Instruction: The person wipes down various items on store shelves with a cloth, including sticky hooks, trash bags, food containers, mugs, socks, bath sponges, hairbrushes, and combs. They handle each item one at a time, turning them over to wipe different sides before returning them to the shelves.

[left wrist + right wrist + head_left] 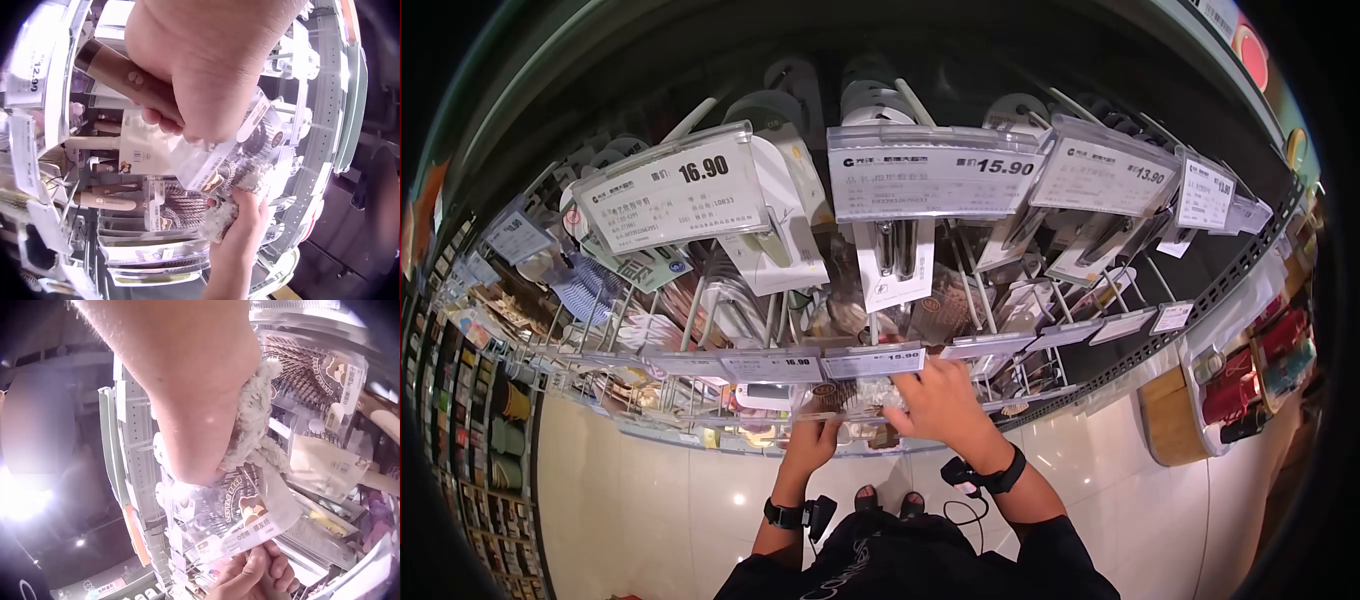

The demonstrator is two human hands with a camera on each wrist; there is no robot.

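Observation:
My left hand (805, 445) grips the brown handle of a hairbrush (128, 78), its fingers wrapped around it. The brush head sits in a clear plastic box with a cartoon bear label (253, 515). In my right hand (945, 405) is a fluffy whitish cloth (220, 222), bunched between fingers and thumb. The cloth lies right at the brush's plastic box, on the side away from the handle. Behind the held brush, another boxed hairbrush (178, 206) hangs on the rack.
Price tags (935, 170) front the rack's projecting metal hooks (990, 310), which hold several carded items. A perforated black metal strip (1230, 270) edges the rack on the right. Pale floor tiles (650, 490) lie below, and a shelf of goods (500, 450) stands at left.

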